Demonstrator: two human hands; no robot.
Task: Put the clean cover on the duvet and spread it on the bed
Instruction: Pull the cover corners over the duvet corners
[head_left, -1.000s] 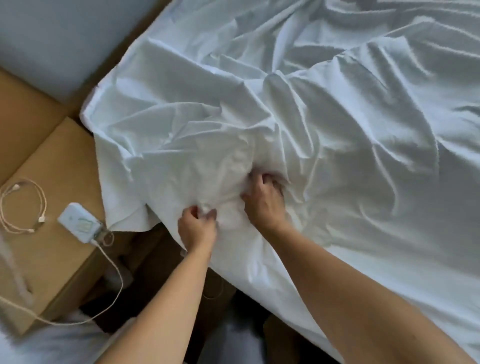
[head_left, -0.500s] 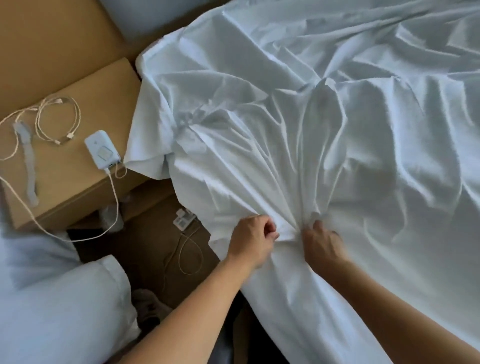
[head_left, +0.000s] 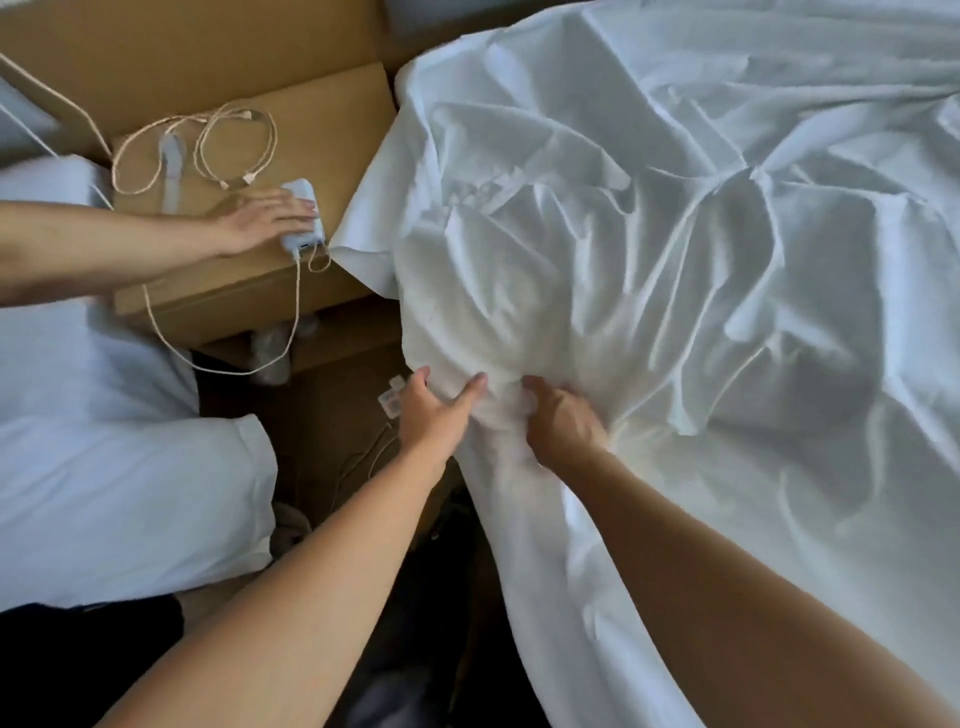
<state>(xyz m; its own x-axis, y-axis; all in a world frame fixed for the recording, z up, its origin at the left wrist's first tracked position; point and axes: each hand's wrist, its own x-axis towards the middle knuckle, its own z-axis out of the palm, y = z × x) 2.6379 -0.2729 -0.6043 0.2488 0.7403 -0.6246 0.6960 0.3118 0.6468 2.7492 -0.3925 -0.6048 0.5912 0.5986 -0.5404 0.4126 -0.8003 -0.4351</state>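
Observation:
A crumpled white duvet cover (head_left: 675, 260) lies over the bed and fills the right of the head view, its edge hanging down the bed's side. My left hand (head_left: 436, 413) is at that edge, thumb and fingers spread and fairly straight against the bunched cloth. Just to its right, my right hand (head_left: 563, 423) grips a fold of the cover, its fingers curled into the fabric. A loose corner of the cover (head_left: 363, 249) droops toward the bedside table. I cannot tell the duvet apart from the cover.
A brown bedside table (head_left: 234, 296) stands left of the bed, carrying coiled cables (head_left: 234, 140) and a white power bank (head_left: 306, 228). Another person's hand (head_left: 260, 221) rests on the power bank. A white pillow (head_left: 104, 441) lies at lower left. More cables lie on the floor between.
My left hand has gone from a closed grip on the cover's edge to spread fingers against it. Another person's arm has come in from the left onto the power bank.

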